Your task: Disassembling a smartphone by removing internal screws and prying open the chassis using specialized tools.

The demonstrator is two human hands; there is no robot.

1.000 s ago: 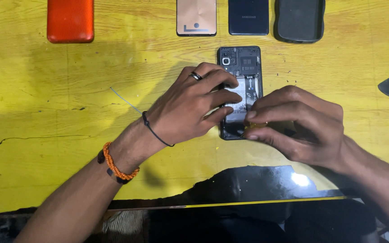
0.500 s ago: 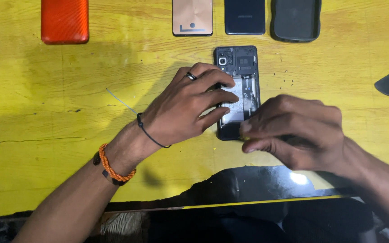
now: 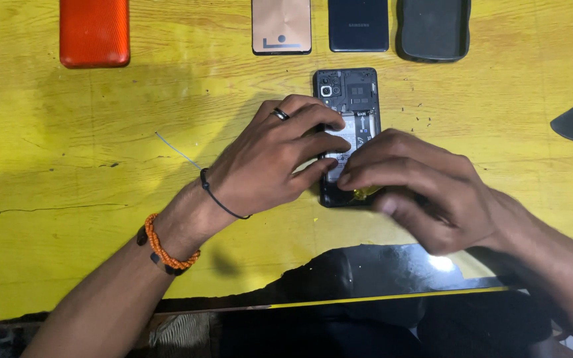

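On the yellow wooden table [image 3: 67, 166], the opened black phone with its back removed [image 3: 347, 93] lies just before the dark blue phone [image 3: 358, 25], right of the thin metal wire [image 3: 175, 150].

Bright overhead light on the yellow counter [image 3: 101, 252] — soft shadows left of the hands, glare below, slight motion blur.

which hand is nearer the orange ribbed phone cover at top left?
Left. The left hand rests on the opened black phone, below and right of the orange ribbed phone cover. The right hand sits farther right, at the phone's lower end.
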